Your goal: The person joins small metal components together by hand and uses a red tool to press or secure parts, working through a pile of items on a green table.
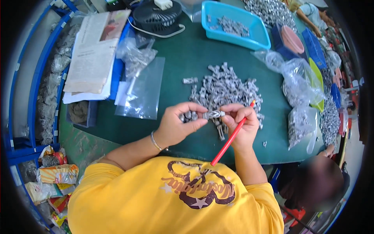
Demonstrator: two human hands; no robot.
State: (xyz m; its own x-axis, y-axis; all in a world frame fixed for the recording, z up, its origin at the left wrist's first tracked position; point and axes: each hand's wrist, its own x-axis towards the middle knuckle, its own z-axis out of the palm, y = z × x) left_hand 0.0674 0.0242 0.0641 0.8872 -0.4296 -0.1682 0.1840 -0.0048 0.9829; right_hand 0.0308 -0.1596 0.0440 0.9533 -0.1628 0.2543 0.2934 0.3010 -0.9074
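Note:
Between the fingertips of both hands I hold a small grey metal part (213, 114) with a twisted pattern, level in front of my chest. My left hand (173, 124) pinches its left end, and several more grey metal parts (188, 116) are tucked in the curl of its fingers. The right end is between the thumb and finger of my right hand (244, 128). A red pencil (230, 143) also rests in that hand, slanting down to the left, its tip up. Just beyond my hands lies a heap of similar metal parts (228, 87), and one loose part (190, 80) lies left of it.
On the green table (179, 54) stand a light-blue basket (237, 41) of parts and a black fan (157, 17). Newspapers (95, 50) and a clear plastic bag (142, 91) lie left. Filled plastic bags (298, 80) stand right. Another person (311, 183) sits at the lower right.

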